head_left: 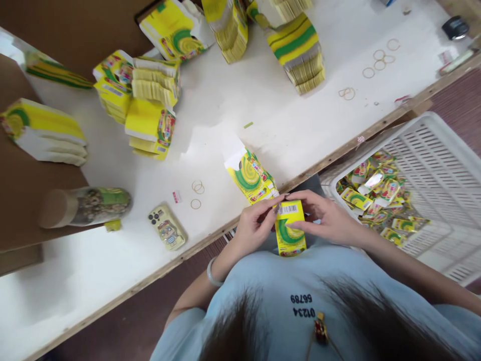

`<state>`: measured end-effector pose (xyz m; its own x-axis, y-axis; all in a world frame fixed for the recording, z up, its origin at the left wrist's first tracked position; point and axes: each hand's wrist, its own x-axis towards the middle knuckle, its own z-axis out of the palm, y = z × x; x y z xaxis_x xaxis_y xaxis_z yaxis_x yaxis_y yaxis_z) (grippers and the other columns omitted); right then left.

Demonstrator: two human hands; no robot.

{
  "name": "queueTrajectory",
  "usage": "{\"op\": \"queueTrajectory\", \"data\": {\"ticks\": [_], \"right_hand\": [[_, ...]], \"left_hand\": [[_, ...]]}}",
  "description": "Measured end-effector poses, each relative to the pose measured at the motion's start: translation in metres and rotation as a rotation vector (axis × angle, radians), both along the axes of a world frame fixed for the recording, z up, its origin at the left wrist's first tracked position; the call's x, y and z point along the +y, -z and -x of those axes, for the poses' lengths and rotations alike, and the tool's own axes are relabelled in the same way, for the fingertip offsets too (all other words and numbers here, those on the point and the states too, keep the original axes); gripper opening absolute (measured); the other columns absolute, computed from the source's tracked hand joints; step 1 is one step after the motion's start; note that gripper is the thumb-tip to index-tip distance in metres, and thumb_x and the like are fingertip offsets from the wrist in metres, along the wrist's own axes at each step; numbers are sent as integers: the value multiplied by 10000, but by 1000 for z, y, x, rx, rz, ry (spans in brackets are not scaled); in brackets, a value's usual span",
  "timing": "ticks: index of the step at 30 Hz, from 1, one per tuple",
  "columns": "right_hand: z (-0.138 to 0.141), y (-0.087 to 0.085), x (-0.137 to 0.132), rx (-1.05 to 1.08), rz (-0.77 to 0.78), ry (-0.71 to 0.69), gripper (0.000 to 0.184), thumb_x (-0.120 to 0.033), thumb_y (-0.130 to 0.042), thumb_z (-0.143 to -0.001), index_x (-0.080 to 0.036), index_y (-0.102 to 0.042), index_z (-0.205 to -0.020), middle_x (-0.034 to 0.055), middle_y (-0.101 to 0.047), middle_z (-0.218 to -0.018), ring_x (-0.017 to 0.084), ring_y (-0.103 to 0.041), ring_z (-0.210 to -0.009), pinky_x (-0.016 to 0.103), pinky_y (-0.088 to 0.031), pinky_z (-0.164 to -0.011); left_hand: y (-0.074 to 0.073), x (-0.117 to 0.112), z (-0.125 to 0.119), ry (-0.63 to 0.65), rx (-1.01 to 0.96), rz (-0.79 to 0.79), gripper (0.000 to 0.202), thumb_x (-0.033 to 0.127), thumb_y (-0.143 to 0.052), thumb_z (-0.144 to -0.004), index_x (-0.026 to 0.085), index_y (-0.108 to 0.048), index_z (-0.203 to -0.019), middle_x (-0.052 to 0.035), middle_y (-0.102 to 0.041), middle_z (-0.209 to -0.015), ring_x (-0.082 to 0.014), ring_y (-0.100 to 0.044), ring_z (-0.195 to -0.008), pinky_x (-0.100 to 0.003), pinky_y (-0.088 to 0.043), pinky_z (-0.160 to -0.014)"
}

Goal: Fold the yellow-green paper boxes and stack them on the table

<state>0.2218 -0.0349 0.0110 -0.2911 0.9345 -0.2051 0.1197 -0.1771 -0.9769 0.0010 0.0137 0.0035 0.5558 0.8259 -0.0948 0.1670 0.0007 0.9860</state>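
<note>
Close to my body, at the table's front edge, I hold a yellow and green cardboard box (290, 220) with a barcode on its upper end. My left hand (255, 223) grips its left side near the top, fingers closed. Round the right side is my right hand (325, 215), its thumb lying across the front and the other fingers partly hidden behind. Just beyond my left hand, several flat printed cartons (248, 173) lie in an overlapping pile on the table edge.
Bundles of folded cartons (300, 50) stand along the back, with more stacks (150, 115) at left. A phone (167, 226), a jar (90, 206) and rubber bands (379, 61) lie on the white table (225, 95). At right, a white plastic basket (436, 150) holds small packets (379, 193).
</note>
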Motion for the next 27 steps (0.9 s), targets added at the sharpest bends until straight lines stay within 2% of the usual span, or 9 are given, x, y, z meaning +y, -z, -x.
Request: {"op": "queueTrajectory", "data": {"ticks": [3,9,12,15,18,21,24,25,27], "right_hand": [[6,-8,1,96,197,-25,429,-354,-712,-911,-254,-593,-1312,48,-749,-1097,166,-744,-867,290,-640,-732],[-2,-5,5,210,228,-29,441,-321,-724,-904,-239,-637,-1328,40,-766,-1087,141,-747,-857,257,-631,-737],[-3,1,6,293,240,-81,422,-371,-690,-939,-252,-661,-1343,43,-784,-1129,152,-762,-919,264,-646,-735],[-11,5,4,242,215,16,368,-453,-643,-971,-256,-707,-1276,47,-796,-1114,158,-769,-880,259,-644,-676],[-48,7,-2,-13,49,285,298,-495,-639,-973,-260,-744,-1125,43,-798,-953,169,-751,-760,269,-618,-615],[-107,6,-12,-559,-173,500,233,-473,-618,-985,-298,-746,-1071,54,-750,-831,258,-744,-851,394,-616,-779],[-143,4,-17,-1083,-304,608,373,-453,-671,-951,-307,-669,-1295,116,-728,-1176,442,-565,-1321,663,-310,-1192],[-144,4,-16,-1153,-329,622,472,-459,-676,-947,-293,-607,-1383,140,-679,-1313,475,-477,-1402,722,-205,-1217],[-130,4,-6,-1133,-386,604,575,-477,-655,-958,-253,-520,-1470,186,-607,-1435,480,-458,-1419,765,-229,-1189]], "left_hand": [[-1,-1,0,7,15,9,387,425,-528,-1030,226,-723,-1299,-99,-797,-1126,-107,-670,-632,-227,-553,-589],[-2,0,2,61,49,-101,395,401,-505,-1046,230,-686,-1352,-96,-791,-1061,-161,-714,-797,-301,-587,-783],[-4,2,4,156,102,-245,403,318,-451,-1068,245,-618,-1427,-75,-766,-990,-156,-691,-800,-289,-569,-785],[-6,19,9,151,133,-516,403,291,-470,-1055,271,-587,-1441,-67,-712,-1030,-171,-654,-869,-300,-550,-789],[-4,60,18,-158,204,-740,361,311,-614,-985,269,-625,-1344,-86,-664,-1153,-221,-612,-1057,-358,-522,-880],[10,117,28,-452,346,-675,605,385,-836,-798,231,-573,-1321,-113,-619,-1232,-259,-570,-1124,-381,-499,-887],[30,164,33,-412,392,-504,591,403,-913,-689,200,-618,-1160,-44,-627,-996,-192,-578,-879,-335,-498,-785],[35,174,34,-384,395,-480,479,409,-903,-703,193,-640,-1041,-17,-606,-898,-172,-561,-810,-324,-493,-758],[37,185,34,-377,390,-518,343,435,-858,-763,192,-630,-843,-8,-579,-817,-169,-554,-787,-326,-493,-752]]}}
